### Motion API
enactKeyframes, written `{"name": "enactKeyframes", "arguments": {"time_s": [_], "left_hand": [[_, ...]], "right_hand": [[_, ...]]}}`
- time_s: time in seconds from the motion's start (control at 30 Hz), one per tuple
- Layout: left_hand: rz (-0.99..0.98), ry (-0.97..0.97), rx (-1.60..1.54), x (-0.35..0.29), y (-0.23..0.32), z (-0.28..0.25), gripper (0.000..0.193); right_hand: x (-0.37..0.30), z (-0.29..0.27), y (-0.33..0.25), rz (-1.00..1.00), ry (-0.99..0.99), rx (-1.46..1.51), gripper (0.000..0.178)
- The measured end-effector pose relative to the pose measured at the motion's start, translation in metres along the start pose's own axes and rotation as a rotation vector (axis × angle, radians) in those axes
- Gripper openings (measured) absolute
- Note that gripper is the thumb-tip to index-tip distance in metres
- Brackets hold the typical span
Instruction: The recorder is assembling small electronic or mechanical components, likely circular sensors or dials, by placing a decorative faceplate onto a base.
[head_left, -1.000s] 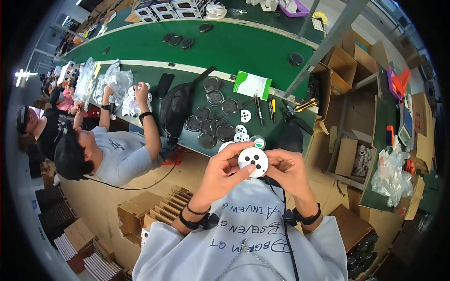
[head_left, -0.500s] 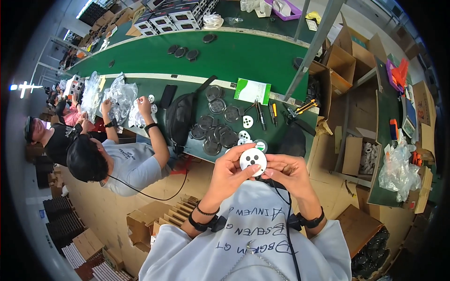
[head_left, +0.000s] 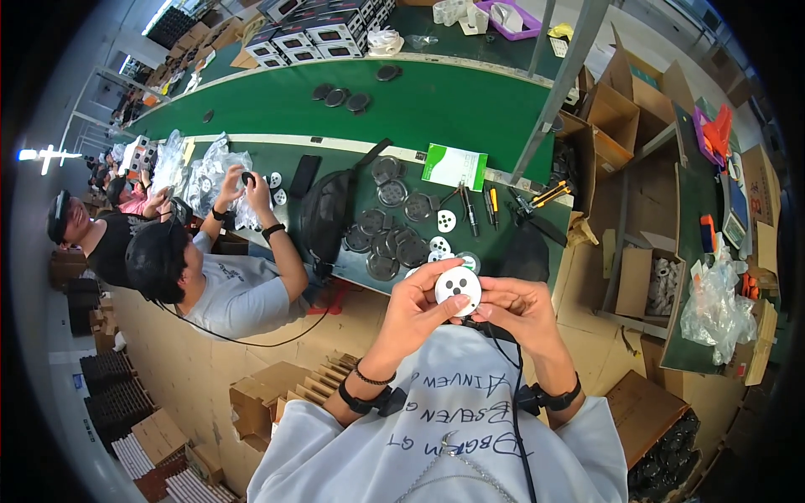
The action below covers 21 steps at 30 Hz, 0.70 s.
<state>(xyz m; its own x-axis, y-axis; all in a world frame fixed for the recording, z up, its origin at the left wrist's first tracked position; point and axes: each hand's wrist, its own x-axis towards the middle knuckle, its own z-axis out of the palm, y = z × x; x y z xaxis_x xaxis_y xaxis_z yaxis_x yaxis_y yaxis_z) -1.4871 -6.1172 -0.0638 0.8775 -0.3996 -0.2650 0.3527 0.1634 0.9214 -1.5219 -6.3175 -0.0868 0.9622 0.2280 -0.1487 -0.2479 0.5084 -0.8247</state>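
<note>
Between my two hands, close to my chest, is a white round disc [head_left: 458,287] with several black dots on its face. My left hand [head_left: 419,300] grips it from the left, thumb across its lower front. From the right, my right hand [head_left: 521,312] pinches its edge with thumb and fingers. Just beyond my hands, more white dotted discs [head_left: 445,220] lie on the green workbench [head_left: 352,261]. Several dark round discs [head_left: 411,251] are loosely heaped beside them to the left. What lies behind the held disc is hidden.
A black waist bag [head_left: 325,220] and a dark phone [head_left: 306,175] lie left of the discs. Beyond are a green-and-white packet [head_left: 454,167] and hand tools [head_left: 491,206]. More dark discs rest on the green belt [head_left: 470,101]. Co-workers sit at left; a metal post [head_left: 563,88] rises at right.
My hands keep hold of the white disc, nearly unmoved. On the belt, the dark discs have shifted slightly right. The nearest co-worker's hands have risen and now hold a small dark round piece.
</note>
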Motion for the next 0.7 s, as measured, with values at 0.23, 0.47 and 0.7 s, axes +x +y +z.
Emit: {"name": "enactKeyframes", "arguments": {"time_s": [0.23,0.47,0.7], "left_hand": [[-0.016,0.084,0.015,-0.014,-0.004,-0.005,0.048],[0.100,-0.077,-0.075,0.000,-0.029,0.003,0.049],[0.221,0.054,0.130,-0.010,-0.020,-0.007,0.047]], "right_hand": [[0.002,0.001,0.002,0.106,0.008,-0.178,0.037],[-0.009,0.000,0.007,0.043,0.247,-0.287,0.033],[0.009,0.010,0.016,-0.050,0.178,-0.263,0.028]]}}
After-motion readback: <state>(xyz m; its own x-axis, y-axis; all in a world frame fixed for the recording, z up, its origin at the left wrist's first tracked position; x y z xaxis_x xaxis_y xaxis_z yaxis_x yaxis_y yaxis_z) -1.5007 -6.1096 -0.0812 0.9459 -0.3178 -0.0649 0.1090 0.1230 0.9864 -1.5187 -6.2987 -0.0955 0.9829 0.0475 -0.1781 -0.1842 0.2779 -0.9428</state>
